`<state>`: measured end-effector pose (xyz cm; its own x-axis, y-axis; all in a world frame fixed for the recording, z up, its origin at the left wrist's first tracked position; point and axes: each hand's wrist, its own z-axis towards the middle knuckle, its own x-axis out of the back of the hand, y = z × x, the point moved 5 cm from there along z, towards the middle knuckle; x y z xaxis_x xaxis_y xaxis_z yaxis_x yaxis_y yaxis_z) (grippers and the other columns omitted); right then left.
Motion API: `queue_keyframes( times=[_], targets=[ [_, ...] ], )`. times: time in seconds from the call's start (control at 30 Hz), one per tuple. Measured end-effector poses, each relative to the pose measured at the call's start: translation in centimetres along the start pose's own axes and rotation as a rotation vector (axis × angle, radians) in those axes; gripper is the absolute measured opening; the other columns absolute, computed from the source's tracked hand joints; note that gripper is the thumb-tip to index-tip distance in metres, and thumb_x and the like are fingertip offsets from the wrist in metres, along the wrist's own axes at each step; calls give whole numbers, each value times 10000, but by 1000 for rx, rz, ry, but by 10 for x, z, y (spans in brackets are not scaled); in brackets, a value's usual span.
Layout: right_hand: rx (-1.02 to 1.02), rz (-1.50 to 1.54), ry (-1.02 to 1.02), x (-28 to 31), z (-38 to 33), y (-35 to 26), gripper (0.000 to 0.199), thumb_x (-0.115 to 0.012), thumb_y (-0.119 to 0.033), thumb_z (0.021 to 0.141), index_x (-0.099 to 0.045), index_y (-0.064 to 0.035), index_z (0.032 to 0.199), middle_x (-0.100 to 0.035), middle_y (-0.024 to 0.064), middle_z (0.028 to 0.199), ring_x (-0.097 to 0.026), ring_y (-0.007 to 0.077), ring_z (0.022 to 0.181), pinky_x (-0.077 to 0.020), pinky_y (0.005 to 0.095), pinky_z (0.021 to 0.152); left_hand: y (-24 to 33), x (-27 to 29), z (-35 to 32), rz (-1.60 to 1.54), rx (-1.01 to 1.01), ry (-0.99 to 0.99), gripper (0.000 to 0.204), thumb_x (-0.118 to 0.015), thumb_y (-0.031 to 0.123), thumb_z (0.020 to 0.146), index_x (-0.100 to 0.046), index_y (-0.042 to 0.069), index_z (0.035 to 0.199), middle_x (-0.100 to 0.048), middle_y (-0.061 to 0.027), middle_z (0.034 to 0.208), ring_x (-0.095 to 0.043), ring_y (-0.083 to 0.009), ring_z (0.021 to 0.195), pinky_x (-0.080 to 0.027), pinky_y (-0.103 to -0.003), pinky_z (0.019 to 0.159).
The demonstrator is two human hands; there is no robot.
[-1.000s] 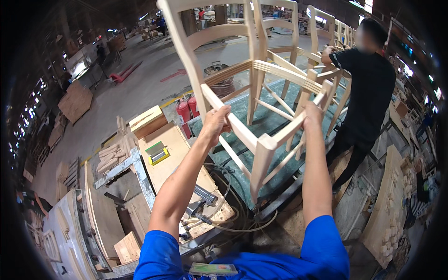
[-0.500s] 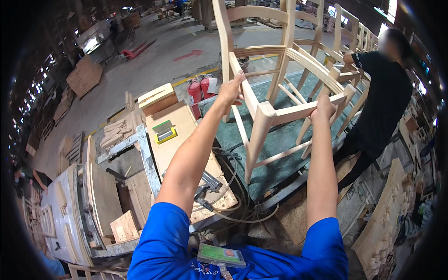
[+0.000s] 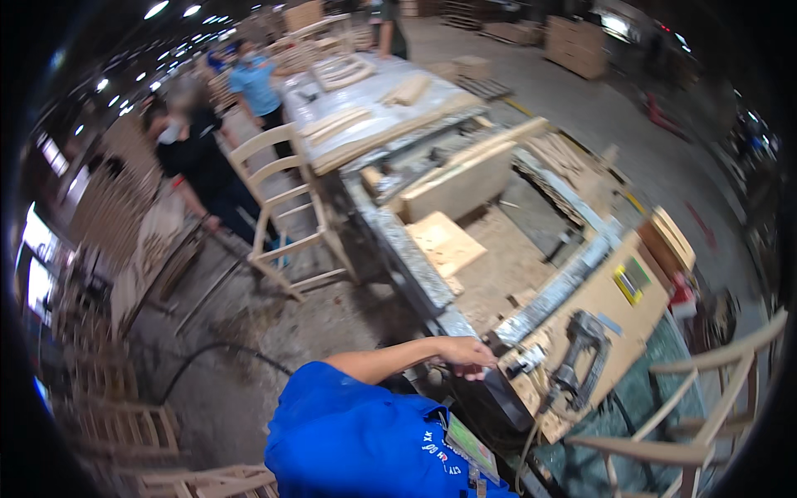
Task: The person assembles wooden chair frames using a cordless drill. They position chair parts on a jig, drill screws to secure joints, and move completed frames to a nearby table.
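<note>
My left hand [image 3: 466,355] hovers by the near corner of the workbench, its fingers loosely bent and somewhat blurred, with nothing visible in them. Just right of it, a dark pneumatic nail gun [image 3: 581,355] lies on a light wooden board [image 3: 646,322], its hose trailing down toward me. Farther up that board sits a small yellow and green box [image 3: 628,285]. A bare wooden chair frame [image 3: 635,448] stands on the green tabletop [image 3: 664,347] at the lower right, partly cut off by the picture's rim. My right hand is out of view.
An open metal-edged bench frame [image 3: 415,267] holds loose plywood pieces [image 3: 444,242]. Another wooden chair [image 3: 292,217] stands on the floor at left, beside a person in black [image 3: 203,158]. A person in light blue [image 3: 256,87] is farther back. A dark hose [image 3: 207,349] crosses the floor.
My view has swung left. Both hands gripped the chair frame before; now my left hand is off it, and my right hand has gone out of view.
</note>
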<state>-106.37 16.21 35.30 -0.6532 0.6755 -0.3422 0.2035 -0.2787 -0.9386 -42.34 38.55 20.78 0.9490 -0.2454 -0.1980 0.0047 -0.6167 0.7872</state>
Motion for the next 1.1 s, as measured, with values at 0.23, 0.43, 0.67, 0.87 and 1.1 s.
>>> queue_keyframes(
  times=[0.23, 0.43, 0.67, 0.87, 1.1],
  targets=[
    [208, -222, -126, -106, -170, 20, 526, -640, -383, 958, -567, -114, 1405, -639, 95, 1216, -600, 304, 1074, -502, 538, 914, -207, 133, -141, 273, 386, 998, 504, -548, 472, 935, -773, 23, 903, -764, -146, 872, -735, -312, 730, -583, -436, 733],
    [351, -315, -117, -162, -306, 18, 489, -644, -354, 970, -586, -91, 1378, -656, 89, 1161, -611, 267, 1005, -517, 471, 869, -296, 173, -236, -315, 632, 941, 398, -628, 417, 920, -741, 54, 799, -703, -102, 674, -695, -225, 594, -561, -379, 543],
    [305, -327, -299, -249, -433, 48, 447, -648, -321, 983, -609, -65, 1347, -675, 81, 1096, -623, 225, 925, -533, 392, 816, -397, 252, -380, -507, 627, 1164, 307, -639, 336, 916, -742, 47, 915, -716, -103, 703, -700, -219, 607, -557, -380, 541],
    [82, -121, -892, -383, -615, 148, 309, -631, -281, 1046, -616, -83, 1283, -591, -21, 910, -503, 42, 734, -414, 198, 616, -440, 288, -481, -845, 376, 1649, 252, -591, 287, 943, -725, 75, 964, -722, -105, 745, -678, -198, 575, -517, -361, 493],
    [87, -478, -1583, -436, -860, 224, 210, -582, -129, 1026, -646, -25, 1197, -603, 6, 834, -547, 62, 669, -455, 230, 573, -478, 251, -483, -968, 408, 1428, 350, -587, 323, 947, -700, 47, 764, -691, -110, 667, -661, -197, 534, -485, -371, 444]
  ],
)
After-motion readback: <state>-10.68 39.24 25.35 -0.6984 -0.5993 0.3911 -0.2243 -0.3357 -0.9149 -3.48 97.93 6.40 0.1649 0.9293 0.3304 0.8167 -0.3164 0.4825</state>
